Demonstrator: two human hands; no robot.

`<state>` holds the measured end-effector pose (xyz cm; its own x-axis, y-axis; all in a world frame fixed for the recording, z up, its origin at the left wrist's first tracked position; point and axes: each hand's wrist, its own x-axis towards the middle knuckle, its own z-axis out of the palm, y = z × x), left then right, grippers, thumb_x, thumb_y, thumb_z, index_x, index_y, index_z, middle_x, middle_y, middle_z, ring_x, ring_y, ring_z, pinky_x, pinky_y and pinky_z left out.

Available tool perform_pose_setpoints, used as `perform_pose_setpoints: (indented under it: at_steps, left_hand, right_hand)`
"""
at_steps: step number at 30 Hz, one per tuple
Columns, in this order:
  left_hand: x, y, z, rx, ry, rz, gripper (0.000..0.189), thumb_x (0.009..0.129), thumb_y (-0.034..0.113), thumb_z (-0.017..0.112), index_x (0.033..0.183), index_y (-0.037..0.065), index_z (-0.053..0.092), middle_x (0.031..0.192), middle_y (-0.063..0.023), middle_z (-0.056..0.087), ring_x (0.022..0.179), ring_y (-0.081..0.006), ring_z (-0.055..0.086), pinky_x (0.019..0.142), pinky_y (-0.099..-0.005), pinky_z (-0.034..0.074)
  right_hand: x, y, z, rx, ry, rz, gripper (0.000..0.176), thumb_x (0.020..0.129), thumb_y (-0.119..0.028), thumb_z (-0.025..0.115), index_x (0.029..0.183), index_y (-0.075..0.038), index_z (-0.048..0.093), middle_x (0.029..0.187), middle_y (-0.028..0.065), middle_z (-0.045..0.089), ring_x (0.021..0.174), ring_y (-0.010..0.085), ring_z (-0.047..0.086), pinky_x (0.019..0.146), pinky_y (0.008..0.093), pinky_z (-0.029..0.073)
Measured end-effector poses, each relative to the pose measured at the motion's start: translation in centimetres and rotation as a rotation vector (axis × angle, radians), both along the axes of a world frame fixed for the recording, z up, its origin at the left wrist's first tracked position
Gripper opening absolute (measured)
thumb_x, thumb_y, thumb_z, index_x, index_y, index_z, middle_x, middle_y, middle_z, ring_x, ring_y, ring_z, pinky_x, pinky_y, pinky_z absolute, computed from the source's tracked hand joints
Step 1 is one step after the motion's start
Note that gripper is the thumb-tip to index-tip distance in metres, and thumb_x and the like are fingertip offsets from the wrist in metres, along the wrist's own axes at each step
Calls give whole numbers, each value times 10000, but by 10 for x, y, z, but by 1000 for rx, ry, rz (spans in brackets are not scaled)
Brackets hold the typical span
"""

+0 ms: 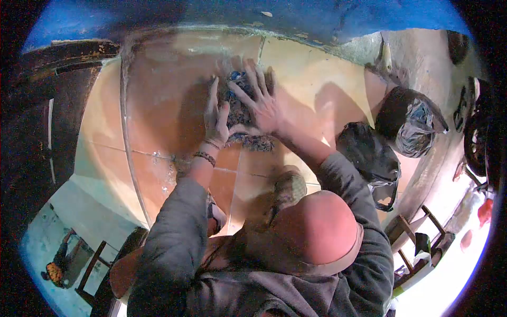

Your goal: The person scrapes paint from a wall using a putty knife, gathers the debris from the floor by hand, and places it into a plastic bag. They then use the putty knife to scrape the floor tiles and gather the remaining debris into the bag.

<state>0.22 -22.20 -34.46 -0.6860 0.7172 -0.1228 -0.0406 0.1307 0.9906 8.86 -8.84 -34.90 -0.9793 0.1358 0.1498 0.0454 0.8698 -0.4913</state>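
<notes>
A dark, ragged clump with blue bits (240, 113) lies on the tiled floor (158, 116), between and partly under my hands. It looks like shredded cloth or similar scraps, but its exact kind cannot be made out. My right hand (265, 108) rests across its right side with the fingers spread. Along its left edge is my left hand (215, 119), fingers stretched out and bracelets (205, 157) at the wrist. Neither hand is closed around the clump. Part of it is hidden by my right palm and fingers.
Black plastic bags (369, 156) stand on the right, one showing a lighter bag (418, 127). A blue surface (237, 13) borders the floor ahead. My bent knee (322, 227) is close below. Wooden furniture (417, 238) stands lower right, and another person (58, 269) appears lower left.
</notes>
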Motion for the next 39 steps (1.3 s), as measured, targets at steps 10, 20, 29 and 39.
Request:
perform_pose_setpoints:
  at_steps: [10,20,29,39]
  left_hand:
    - [13,-8,2,92,-268,157,760,895,359,529,1445,34,117,1506,-153,133,1388,-267,148,1119,-398,153]
    - [11,-13,12,16,-184,221,634,906,294,488,1403,6,221,1476,-155,194,1381,-256,139,1118,-397,112]
    - [-22,-49,15,-30,98,233,525,912,214,492,1354,-13,322,1420,-146,282,1355,-240,198,1121,-387,123]
    - [-8,-30,16,-57,87,231,426,909,211,558,1261,-2,446,1275,-82,444,1212,-175,371,1044,-318,272]
  right_hand:
    - [-1,-22,-18,-26,12,154,922,607,-570,640,1400,-214,334,1445,172,282,1306,439,259,1063,620,138]
    - [6,-38,-36,72,225,69,500,717,-446,641,1132,-182,556,1164,135,505,1100,407,442,862,539,382]
    - [7,-35,-41,273,175,112,525,727,-515,627,1147,-207,565,1170,180,499,1095,451,450,820,549,419]
    - [32,-27,-15,35,-150,-125,584,748,-472,630,1226,-156,518,1113,189,554,907,342,603,674,438,523]
